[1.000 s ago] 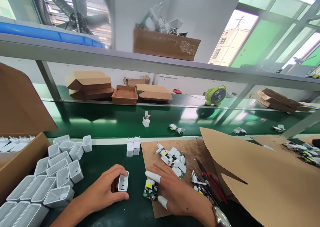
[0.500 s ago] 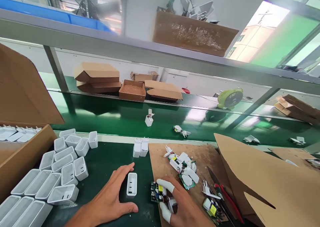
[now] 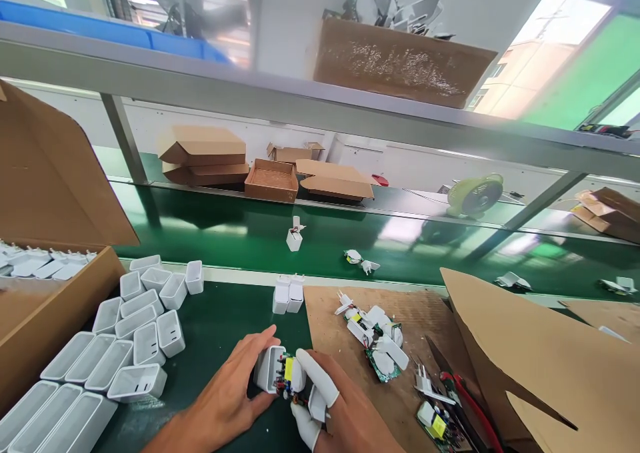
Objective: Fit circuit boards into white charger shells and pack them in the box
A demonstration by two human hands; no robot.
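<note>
My left hand [image 3: 239, 380] grips a white plastic charger housing [image 3: 271, 368], tilted with its open side facing right. In my right hand [image 3: 333, 400], white finger cots cover the thumb and a finger, and they pinch a circuit board [image 3: 290, 377] with a yellow component. The board's left end is at the housing's mouth; how far inside it sits I cannot tell. Right of my hands, several boards with white plug parts [image 3: 377, 340] lie on a cardboard sheet [image 3: 350, 386]. Another board [image 3: 435, 423] lies near red-handled pliers [image 3: 470, 406].
Several empty white housings [image 3: 145, 320] stand in rows at left, beside an open cardboard box [image 3: 65, 300] of white parts. Two closed white units [image 3: 289, 294] stand by the bench edge. Beyond runs a green conveyor [image 3: 240, 230] with loose units. A cardboard flap [image 3: 525, 353] rises at right.
My left hand has taken hold of the housing that stood on the bench and tilted it. My right hand has moved left, bringing the circuit board to its opening. The view has shifted slightly.
</note>
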